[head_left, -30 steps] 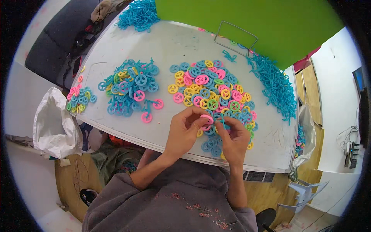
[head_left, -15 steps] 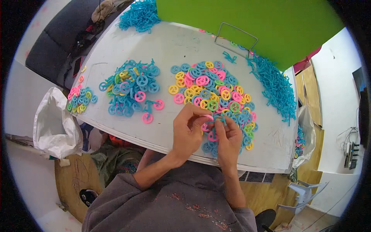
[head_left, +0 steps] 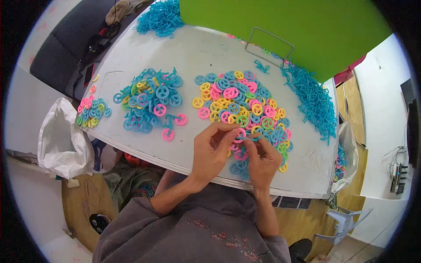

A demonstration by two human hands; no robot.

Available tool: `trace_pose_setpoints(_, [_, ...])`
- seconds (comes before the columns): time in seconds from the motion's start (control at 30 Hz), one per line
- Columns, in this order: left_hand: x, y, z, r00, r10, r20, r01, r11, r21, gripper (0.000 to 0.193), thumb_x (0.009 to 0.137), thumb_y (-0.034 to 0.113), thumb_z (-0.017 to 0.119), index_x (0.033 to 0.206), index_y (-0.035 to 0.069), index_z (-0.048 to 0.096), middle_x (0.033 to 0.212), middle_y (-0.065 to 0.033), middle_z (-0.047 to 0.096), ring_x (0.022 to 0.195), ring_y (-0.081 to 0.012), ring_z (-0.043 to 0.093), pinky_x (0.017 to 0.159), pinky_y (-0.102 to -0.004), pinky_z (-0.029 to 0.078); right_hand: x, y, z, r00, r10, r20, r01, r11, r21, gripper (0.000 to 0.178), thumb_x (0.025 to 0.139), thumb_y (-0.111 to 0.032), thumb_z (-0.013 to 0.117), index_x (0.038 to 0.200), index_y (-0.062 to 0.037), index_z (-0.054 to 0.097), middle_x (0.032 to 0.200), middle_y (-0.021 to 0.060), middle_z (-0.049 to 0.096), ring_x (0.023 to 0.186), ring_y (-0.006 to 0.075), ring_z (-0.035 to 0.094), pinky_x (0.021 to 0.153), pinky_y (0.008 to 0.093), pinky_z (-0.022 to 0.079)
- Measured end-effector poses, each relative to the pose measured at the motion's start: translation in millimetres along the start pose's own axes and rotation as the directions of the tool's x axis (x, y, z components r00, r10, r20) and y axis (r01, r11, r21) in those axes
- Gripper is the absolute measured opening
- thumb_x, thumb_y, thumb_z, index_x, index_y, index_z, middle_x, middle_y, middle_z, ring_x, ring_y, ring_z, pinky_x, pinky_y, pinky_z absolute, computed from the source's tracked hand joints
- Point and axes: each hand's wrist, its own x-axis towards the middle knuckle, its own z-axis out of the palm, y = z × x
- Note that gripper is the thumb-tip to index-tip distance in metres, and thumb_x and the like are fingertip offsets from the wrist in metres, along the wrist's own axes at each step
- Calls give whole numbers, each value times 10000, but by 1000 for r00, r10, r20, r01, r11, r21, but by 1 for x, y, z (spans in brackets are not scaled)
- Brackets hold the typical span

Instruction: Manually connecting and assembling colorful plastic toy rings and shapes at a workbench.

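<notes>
My left hand (head_left: 211, 151) pinches a small pink plastic wheel (head_left: 240, 133) between thumb and fingers. In my right hand (head_left: 264, 165), a teal plastic stick piece (head_left: 253, 138) is gripped, its end touching the pink wheel; whether the two are joined I cannot tell. Both hands are just above the near side of a heap of loose wheels (head_left: 235, 93) in blue, pink, yellow and green. On the left lies a pile of wheels with teal pieces attached (head_left: 162, 92). One pink wheel (head_left: 167, 134) with a teal piece rests at that pile's near edge.
Teal stick pieces are heaped at the right (head_left: 313, 103) and far left (head_left: 160, 19) of the white table (head_left: 175, 52). A green panel (head_left: 280, 22) and a wire stand (head_left: 269, 41) are at the back. A white sack (head_left: 66, 140) stands left, near a small wheel pile (head_left: 92, 113).
The pink wheel has turned to show its face more. My right hand has shifted slightly right and down, and the teal piece now lies more level beside the wheel.
</notes>
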Motion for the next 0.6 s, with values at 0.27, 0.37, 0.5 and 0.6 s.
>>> trace_pose_setpoints(0.27, [-2, -9, 0, 993, 97, -68, -96, 995, 26, 126, 902, 17, 562, 1008, -42, 598, 937, -84, 632, 861, -123, 615, 760, -257, 532, -4, -3, 10, 996, -24, -90, 26, 999, 19, 121, 805, -54, 703, 902, 11, 671, 708, 44, 666, 643, 52, 591, 567, 200, 448])
trace_pose_setpoints(0.37, [3, -9, -3, 992, 123, -29, -119, 986, 116, 116, 897, 1, 558, 995, -42, 600, 924, -92, 632, 849, -132, 622, 747, -258, 536, -6, 4, 11, 985, -106, -136, 93, 991, -99, 99, 800, -29, 701, 890, 5, 683, 705, 23, 660, 641, 35, 574, 561, 181, 431])
trace_pose_setpoints(0.5, [8, -9, -9, 985, 171, 28, -173, 952, 252, 110, 886, -8, 565, 981, -41, 608, 905, -102, 638, 830, -147, 636, 722, -263, 537, -3, 4, 9, 980, -173, -102, 155, 974, -167, 88, 799, -38, 704, 871, 9, 687, 683, 30, 661, 629, 42, 582, 553, 191, 439])
trace_pose_setpoints(0.6, [9, -11, -12, 984, 166, 62, -177, 942, 285, 108, 884, -9, 565, 977, -44, 606, 894, -101, 641, 824, -152, 641, 718, -266, 539, 1, 4, 4, 987, -155, 31, 158, 977, -141, 85, 808, -44, 696, 867, 16, 685, 694, 21, 664, 626, 33, 568, 543, 185, 430])
